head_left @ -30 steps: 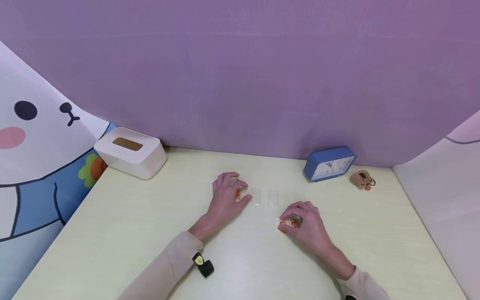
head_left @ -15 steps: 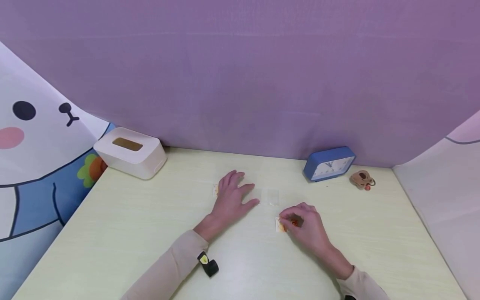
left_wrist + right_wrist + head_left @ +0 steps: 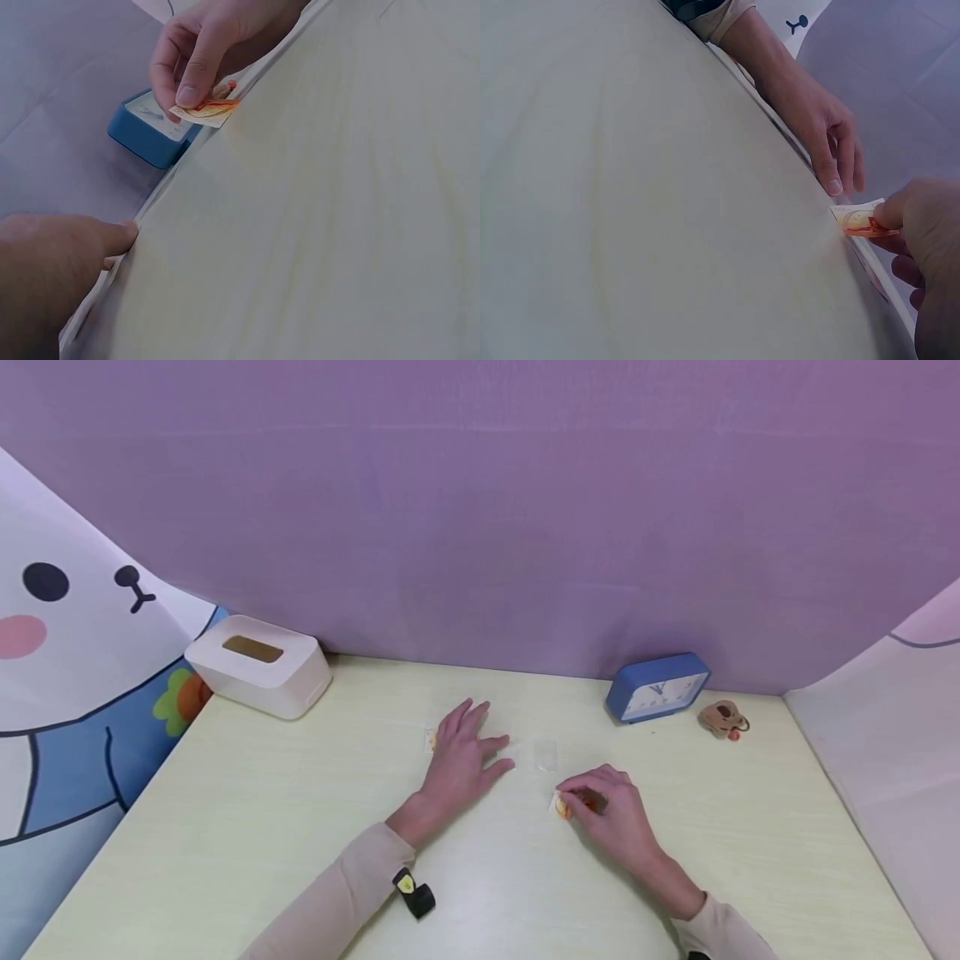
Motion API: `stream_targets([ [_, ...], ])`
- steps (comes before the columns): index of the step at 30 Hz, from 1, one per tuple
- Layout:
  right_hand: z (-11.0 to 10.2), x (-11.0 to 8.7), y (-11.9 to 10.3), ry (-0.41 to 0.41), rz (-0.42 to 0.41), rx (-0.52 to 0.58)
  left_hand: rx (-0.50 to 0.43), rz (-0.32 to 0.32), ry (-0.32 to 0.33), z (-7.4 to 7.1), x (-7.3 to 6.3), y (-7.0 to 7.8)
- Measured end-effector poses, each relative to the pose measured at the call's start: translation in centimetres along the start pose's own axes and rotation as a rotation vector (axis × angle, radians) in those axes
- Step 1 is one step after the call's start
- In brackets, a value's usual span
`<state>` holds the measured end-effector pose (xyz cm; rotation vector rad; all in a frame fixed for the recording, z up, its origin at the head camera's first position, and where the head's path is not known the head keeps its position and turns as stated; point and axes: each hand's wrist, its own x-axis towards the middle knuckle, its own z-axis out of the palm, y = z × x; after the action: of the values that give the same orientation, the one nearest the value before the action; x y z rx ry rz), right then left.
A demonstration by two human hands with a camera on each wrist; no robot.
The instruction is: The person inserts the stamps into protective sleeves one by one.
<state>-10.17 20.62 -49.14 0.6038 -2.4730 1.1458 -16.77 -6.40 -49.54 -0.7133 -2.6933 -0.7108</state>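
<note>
My right hand (image 3: 617, 817) pinches a small card printed in orange and yellow (image 3: 853, 219) between thumb and fingers. In the left wrist view, the card (image 3: 206, 114) juts out from the fingertips, tilted. My left hand (image 3: 456, 765) rests on the table with its fingers spread and fairly straight. A second small printed card (image 3: 430, 741) peeks out at that hand's left side, mostly hidden beneath it. Between the hands lies a clear plastic rectangle (image 3: 546, 756). Another clear piece beside it is partly covered by the left fingers.
On the pale table (image 3: 300, 827), a white tissue box (image 3: 258, 668) stands at the back left. A blue clock (image 3: 658, 687) is at the back right, with a small brown pouch-like trinket (image 3: 723, 720) beside it. A purple backdrop (image 3: 480, 527) rises behind.
My left hand has shifted slightly right and its fingers have spread; the left card shows at its left side now, not under the thumb. The right hand's card has turned slightly.
</note>
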Motion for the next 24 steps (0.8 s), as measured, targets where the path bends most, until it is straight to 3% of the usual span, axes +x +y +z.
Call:
stream_targets([
  [17, 0.2, -0.3, -0.2, 0.049, 0.027, 0.061, -0.124, -0.019, 0.079, -0.2, -0.7, 0.8],
  [24, 0.2, -0.3, -0.3, 0.06, 0.04, 0.091, -0.134, -0.031, 0.072, -0.3, -0.8, 1.1],
])
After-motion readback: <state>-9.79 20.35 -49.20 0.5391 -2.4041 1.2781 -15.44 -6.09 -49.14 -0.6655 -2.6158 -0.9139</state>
